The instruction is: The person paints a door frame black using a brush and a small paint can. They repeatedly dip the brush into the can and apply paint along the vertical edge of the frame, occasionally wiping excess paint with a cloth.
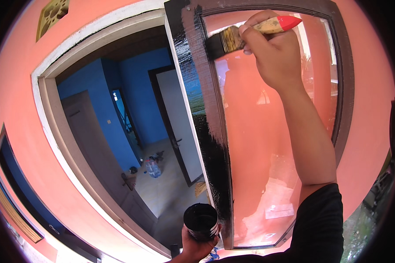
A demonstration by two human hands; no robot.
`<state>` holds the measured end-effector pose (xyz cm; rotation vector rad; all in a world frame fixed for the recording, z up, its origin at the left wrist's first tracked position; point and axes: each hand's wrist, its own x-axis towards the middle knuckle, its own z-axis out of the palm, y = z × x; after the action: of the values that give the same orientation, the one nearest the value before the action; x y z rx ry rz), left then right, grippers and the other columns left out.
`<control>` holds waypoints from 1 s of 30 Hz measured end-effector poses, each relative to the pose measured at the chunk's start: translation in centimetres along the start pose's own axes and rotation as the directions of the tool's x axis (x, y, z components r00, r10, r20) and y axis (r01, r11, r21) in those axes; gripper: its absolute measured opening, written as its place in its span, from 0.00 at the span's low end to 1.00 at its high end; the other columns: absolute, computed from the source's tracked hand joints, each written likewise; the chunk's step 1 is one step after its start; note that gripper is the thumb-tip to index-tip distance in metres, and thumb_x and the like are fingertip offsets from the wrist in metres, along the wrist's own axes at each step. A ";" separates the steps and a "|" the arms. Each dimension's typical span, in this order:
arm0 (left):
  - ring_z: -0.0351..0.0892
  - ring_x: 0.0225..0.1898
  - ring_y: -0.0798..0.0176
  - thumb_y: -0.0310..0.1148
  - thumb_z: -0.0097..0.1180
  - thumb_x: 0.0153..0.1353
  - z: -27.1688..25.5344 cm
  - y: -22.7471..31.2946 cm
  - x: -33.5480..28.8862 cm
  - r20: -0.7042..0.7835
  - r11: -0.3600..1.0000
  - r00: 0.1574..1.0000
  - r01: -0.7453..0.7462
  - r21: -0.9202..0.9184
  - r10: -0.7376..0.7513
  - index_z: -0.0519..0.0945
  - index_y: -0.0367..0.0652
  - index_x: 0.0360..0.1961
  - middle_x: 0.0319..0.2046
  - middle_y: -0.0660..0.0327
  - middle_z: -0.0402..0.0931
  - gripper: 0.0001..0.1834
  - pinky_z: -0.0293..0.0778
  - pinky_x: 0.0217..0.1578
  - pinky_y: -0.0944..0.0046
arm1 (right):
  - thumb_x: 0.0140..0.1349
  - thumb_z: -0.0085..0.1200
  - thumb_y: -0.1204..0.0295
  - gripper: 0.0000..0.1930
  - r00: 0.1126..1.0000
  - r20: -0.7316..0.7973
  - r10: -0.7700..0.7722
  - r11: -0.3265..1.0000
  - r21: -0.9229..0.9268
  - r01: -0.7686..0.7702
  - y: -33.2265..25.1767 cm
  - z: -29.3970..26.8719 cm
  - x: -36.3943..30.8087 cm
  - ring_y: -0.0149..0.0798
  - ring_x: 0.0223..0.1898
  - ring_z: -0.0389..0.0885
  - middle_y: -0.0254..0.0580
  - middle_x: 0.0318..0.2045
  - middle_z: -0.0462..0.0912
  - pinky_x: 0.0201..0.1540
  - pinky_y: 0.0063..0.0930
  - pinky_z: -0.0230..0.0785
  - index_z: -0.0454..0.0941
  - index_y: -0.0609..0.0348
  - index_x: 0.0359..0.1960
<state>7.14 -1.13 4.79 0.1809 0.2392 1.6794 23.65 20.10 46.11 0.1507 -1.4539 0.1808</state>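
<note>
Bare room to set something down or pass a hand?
Set down: floor between brown door and white door, nearer than the bottle, reach unclear. Pass: above the can, between white frame and black paint. Crowded: around can and left hand; upper-left edge of glass, with right hand and brush.

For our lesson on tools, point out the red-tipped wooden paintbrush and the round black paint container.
Red-tipped wooden paintbrush (231, 39): head view, on its ferrule.
Round black paint container (201, 235): head view, on its outer front wall.
</note>
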 end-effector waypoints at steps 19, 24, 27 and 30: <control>0.71 0.64 0.45 0.65 0.55 0.60 -0.7 0.3 0.3 0.070 0.995 0.993 0.099 -0.022 -0.097 0.67 0.49 0.69 0.62 0.53 0.73 0.43 0.83 0.48 0.48 | 0.67 0.59 0.77 0.04 0.995 -0.083 -0.048 0.988 0.140 0.059 0.2 0.0 -0.2 0.27 0.31 0.81 0.36 0.29 0.82 0.34 0.21 0.73 0.77 0.62 0.37; 0.71 0.64 0.45 0.65 0.55 0.61 -0.2 0.2 0.2 0.096 0.995 0.991 0.097 -0.026 -0.094 0.67 0.49 0.69 0.61 0.53 0.73 0.42 0.83 0.48 0.48 | 0.66 0.60 0.76 0.05 0.998 -0.048 0.031 0.996 0.090 -0.027 1.0 1.1 -1.0 0.27 0.32 0.82 0.37 0.30 0.82 0.36 0.20 0.73 0.77 0.62 0.38; 0.72 0.64 0.45 0.65 0.55 0.61 -0.4 0.3 0.3 0.087 0.994 0.991 0.106 -0.011 -0.105 0.67 0.49 0.69 0.61 0.53 0.73 0.43 0.82 0.48 0.48 | 0.66 0.59 0.77 0.04 0.995 0.063 0.076 0.995 0.067 -0.080 0.3 0.2 -4.0 0.25 0.32 0.80 0.35 0.29 0.80 0.35 0.20 0.72 0.76 0.62 0.37; 0.72 0.63 0.45 0.65 0.54 0.61 -0.6 0.4 0.1 0.067 0.995 0.993 0.095 -0.002 -0.095 0.67 0.49 0.69 0.61 0.54 0.73 0.42 0.82 0.48 0.47 | 0.64 0.59 0.72 0.06 0.990 0.094 0.108 0.984 0.135 -0.120 0.0 -0.3 -6.3 0.20 0.24 0.71 0.29 0.21 0.77 0.26 0.21 0.63 0.76 0.60 0.34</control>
<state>6.58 -1.09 4.36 0.2179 0.1907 1.5764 23.30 20.00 39.77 0.1915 -1.5377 0.3746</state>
